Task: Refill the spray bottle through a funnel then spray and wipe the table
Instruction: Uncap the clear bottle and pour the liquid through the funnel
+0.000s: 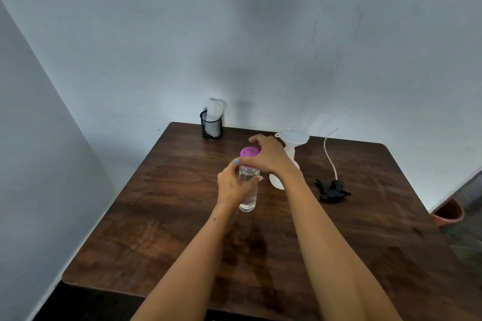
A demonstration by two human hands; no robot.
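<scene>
A clear water bottle [248, 199] with a purple cap [249, 151] stands upright mid-table. My left hand [233, 185] grips its body from the left. My right hand [268, 154] curls over the purple cap from the right, fingers round it. Behind my right hand stands the white spray bottle [277, 181] with a white funnel [292, 136] seated in its neck; its lower part is partly hidden by my wrist. The black spray trigger head [332, 190] lies on the table to the right, its white dip tube [329, 154] curving up and back.
A black mesh cup [211, 126] holding a white cloth [215, 108] sits at the table's back left, near the wall. The dark wooden table [182, 216] fills the view. A reddish-brown pot [448, 214] stands on the floor at the right.
</scene>
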